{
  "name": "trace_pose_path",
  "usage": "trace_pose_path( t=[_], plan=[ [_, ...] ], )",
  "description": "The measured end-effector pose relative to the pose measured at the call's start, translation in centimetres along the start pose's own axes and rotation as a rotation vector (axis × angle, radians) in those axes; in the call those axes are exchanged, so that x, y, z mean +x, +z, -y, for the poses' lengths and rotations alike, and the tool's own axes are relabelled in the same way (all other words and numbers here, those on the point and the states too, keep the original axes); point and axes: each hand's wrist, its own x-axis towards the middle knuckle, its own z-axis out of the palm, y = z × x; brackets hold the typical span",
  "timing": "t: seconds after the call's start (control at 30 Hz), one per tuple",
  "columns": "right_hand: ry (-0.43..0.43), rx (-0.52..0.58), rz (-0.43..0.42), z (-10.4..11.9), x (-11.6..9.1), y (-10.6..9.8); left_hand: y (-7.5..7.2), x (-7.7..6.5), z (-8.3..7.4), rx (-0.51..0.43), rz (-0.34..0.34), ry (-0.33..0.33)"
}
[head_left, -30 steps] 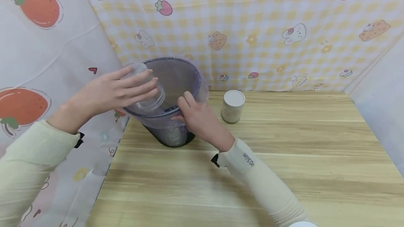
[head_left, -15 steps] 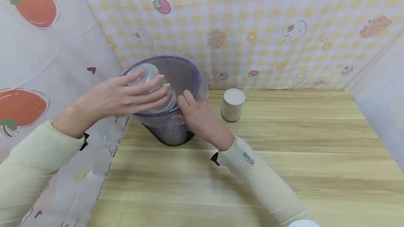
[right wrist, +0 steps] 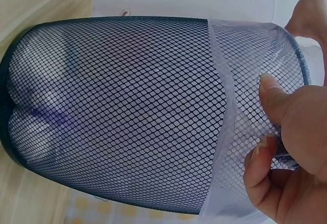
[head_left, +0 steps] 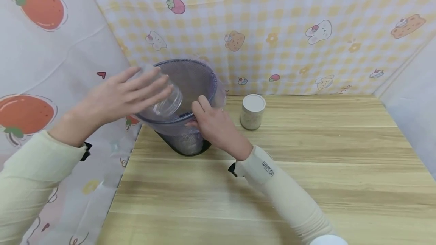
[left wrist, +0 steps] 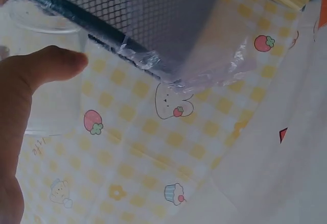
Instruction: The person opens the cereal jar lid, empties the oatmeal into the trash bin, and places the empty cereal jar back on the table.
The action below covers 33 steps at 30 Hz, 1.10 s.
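My left hand holds a clear plastic jar, tilted with its mouth toward the inside of the bin. In the left wrist view the thumb lies along the jar. Beneath it stands a dark mesh wastebasket, lined with a clear bag folded over its rim. My right hand grips the near right part of that rim, fingers over the edge and thumb outside, as the right wrist view of the mesh wall also shows. Whether anything is in the jar, I cannot tell.
A small canister with a white lid stands on the wooden table, right of the wastebasket. Patterned cloth walls close off the back and left. Part of a white round object shows at the bottom edge.
My left hand moved the jar rightward over the wastebasket, then back left, tilting it more toward the opening. The right hand has stayed on the rim.
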Motion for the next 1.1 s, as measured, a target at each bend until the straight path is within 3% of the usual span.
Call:
trace_pose_path(
  t=[0.13, 0.23, 0.3, 0.47, 0.53, 0.8, 0.97, 1.1],
  plan=[
    [0.004, 0.005, 0.000, -0.1, 0.0, 0.0, -0.2, 0.2, 0.5, -0.038, -0.082, -0.125],
    [0.009, 0.005, 0.001, -0.1, 0.0, 0.1, -0.4, 0.5, 0.6, -0.053, -0.133, -0.176],
    [0.008, 0.007, 0.002, -0.1, 0.0, 0.2, -0.7, 0.3, 0.6, -0.024, -0.049, -0.148],
    [-0.004, 0.009, 0.011, -0.1, 0.2, 0.2, -1.6, -0.3, 0.6, 0.045, 0.339, 0.066],
    [-0.002, 0.005, 0.015, -0.1, 0.2, 0.1, -1.6, -0.2, 0.6, 0.047, 0.377, 0.097],
    [0.006, 0.021, 0.016, -0.1, 0.1, 0.1, -1.0, -0.3, 0.7, 0.017, 0.185, 0.007],
    [0.014, 0.042, 0.015, 0.0, 0.0, 0.1, -0.5, 0.3, 0.2, -0.039, 0.012, -0.151],
    [0.018, 0.043, 0.023, 0.1, 0.0, 0.0, -0.3, 0.9, -0.1, -0.021, -0.145, -0.288]
  ],
)
